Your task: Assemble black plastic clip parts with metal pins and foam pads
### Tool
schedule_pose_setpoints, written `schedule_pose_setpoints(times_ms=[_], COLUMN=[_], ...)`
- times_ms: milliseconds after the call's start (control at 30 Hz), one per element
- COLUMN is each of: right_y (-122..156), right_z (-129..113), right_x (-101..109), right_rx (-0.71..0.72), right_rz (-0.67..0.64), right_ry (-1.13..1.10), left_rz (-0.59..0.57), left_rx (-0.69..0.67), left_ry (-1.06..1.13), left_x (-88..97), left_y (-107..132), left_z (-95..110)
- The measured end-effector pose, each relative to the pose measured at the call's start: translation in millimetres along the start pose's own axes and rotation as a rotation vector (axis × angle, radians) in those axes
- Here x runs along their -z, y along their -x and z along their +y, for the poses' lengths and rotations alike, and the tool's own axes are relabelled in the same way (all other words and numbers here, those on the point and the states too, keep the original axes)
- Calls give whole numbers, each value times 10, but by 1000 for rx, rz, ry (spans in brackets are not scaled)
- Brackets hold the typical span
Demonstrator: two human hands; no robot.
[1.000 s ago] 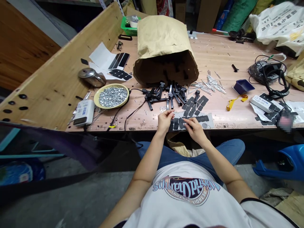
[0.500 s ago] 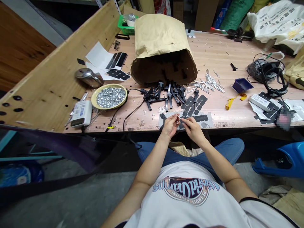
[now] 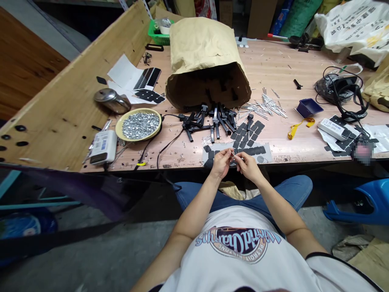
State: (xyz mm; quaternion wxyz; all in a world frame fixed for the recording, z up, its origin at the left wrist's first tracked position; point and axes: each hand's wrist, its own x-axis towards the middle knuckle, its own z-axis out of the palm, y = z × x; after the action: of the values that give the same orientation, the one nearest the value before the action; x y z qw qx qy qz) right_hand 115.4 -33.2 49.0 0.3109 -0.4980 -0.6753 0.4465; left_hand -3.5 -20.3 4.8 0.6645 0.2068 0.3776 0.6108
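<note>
Both hands meet above the table's front edge. My left hand (image 3: 223, 163) is closed, its thumb and fingertips pinched around one end of a thin silvery metal rod (image 3: 233, 153). Pinching the rod's other end is my right hand (image 3: 246, 166), also closed. Whether a smaller part sits on the rod is too small to tell. Just beyond my fingers lie a grey sheet (image 3: 207, 159) and several black rounded-square pads (image 3: 244, 136). A heap of similar metal rods (image 3: 270, 105) lies farther back to the right.
A brown paper bag (image 3: 202, 44) lies open toward me, black plastic parts (image 3: 215, 119) spilling from its mouth. To the left stand a yellow bowl of small metal pieces (image 3: 139, 125), a metal kettle (image 3: 111, 100) and a white box (image 3: 103, 147). A blue tray (image 3: 309, 108) sits at right.
My hands have drawn closer together around the rod, the left tilting slightly to the right. The table view has shifted slightly; the things on it stay in place.
</note>
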Motion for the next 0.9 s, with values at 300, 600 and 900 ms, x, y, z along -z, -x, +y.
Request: schedule_pose_setpoints(times_ms=[300, 600, 900], right_y=[30, 38, 26], right_z=[26, 20, 9], right_x=[-7, 98, 115], right_rx=[54, 124, 52], right_rz=[121, 58, 6], right_ry=[65, 333, 338], left_rz=[-47, -42, -105], left_rx=[-41, -34, -79], left_ry=[-62, -55, -133], left_x=[-24, -48, -43], left_y=[41, 73, 87], left_z=[5, -33, 6])
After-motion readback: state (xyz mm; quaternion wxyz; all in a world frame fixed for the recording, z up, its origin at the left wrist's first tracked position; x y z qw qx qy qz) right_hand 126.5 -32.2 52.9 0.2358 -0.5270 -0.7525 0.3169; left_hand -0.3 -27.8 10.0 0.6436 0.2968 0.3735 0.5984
